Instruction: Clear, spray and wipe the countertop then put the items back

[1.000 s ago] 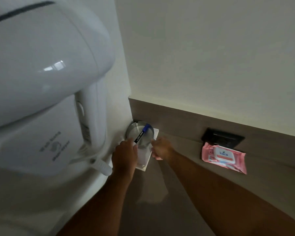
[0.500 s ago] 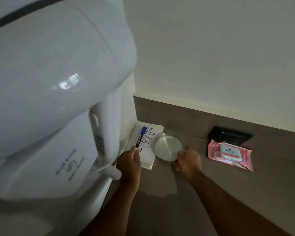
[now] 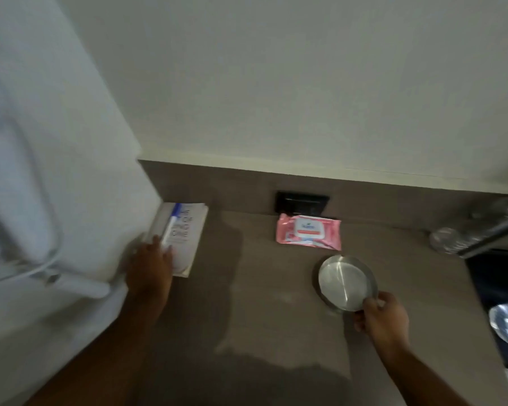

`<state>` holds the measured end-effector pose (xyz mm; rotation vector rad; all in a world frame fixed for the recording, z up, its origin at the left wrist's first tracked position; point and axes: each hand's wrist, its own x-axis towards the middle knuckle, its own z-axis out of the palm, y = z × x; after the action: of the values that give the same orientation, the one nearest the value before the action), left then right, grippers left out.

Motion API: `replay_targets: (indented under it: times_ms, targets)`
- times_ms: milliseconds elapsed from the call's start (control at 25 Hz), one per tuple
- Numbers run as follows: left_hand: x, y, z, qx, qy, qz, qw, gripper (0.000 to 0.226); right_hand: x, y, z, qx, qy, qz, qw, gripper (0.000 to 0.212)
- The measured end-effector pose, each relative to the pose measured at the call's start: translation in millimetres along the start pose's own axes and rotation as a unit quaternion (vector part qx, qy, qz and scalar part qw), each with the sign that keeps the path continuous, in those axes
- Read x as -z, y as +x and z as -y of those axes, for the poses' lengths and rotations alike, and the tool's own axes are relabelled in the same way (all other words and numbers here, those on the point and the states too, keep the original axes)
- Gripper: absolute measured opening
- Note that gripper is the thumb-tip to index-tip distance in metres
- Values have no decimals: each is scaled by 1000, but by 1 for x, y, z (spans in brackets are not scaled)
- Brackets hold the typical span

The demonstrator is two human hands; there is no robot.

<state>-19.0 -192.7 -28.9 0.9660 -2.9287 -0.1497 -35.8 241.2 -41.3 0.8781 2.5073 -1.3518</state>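
Observation:
On the brown countertop (image 3: 247, 288) a white book (image 3: 188, 238) lies in the far left corner with a blue-capped marker (image 3: 170, 227) on it. My left hand (image 3: 150, 268) holds the marker's near end on the book. A round steel dish (image 3: 345, 282) sits on the counter to the right, and my right hand (image 3: 381, 317) grips its near rim. A pink pack of wet wipes (image 3: 308, 231) lies at the back, just beyond the dish.
A white wall-mounted hair dryer (image 3: 41, 171) with its cord fills the left side. A black socket plate (image 3: 302, 202) sits in the backsplash behind the wipes. A clear plastic bottle (image 3: 452, 238) lies at the right, beside a dark recessed area (image 3: 499, 288).
My right hand has carried the steel dish from beside the book to the right, in front of the wipes. My left hand stays at the book with the marker. The camera turned right.

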Motion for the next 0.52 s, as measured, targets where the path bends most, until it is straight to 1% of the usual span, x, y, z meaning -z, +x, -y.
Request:
replay_targets:
  times_ms: [80,120,240,320,360,400,440,520]
  targets:
    - [-2,-12,-19,-8,-2,1,1000,50,31,29,0,-10,-13,-40,999,12]
    - [-3,-19,-32,-17,9,-4,1000,56,43,44,1,-27,1,-51,998,14]
    - [0,-47,-70,-72,23,-27,997,62,61,89,8,-83,94,-57,990,19]
    - [-2,-66,-99,-94,1,-32,995,64,69,112,15,-135,189,-54,971,16]
    - [-7,-76,-110,-102,-12,-30,994,64,72,120,18,-155,224,-51,961,13]
    - [-6,-87,-122,-115,-18,-25,993,65,76,127,19,-170,236,-49,956,14]
    - [-9,-96,-131,-129,-26,-31,991,65,78,133,21,-170,245,-44,954,21]
    - [-12,-113,-149,-141,-31,-24,989,66,79,135,22,-195,339,-32,920,35]
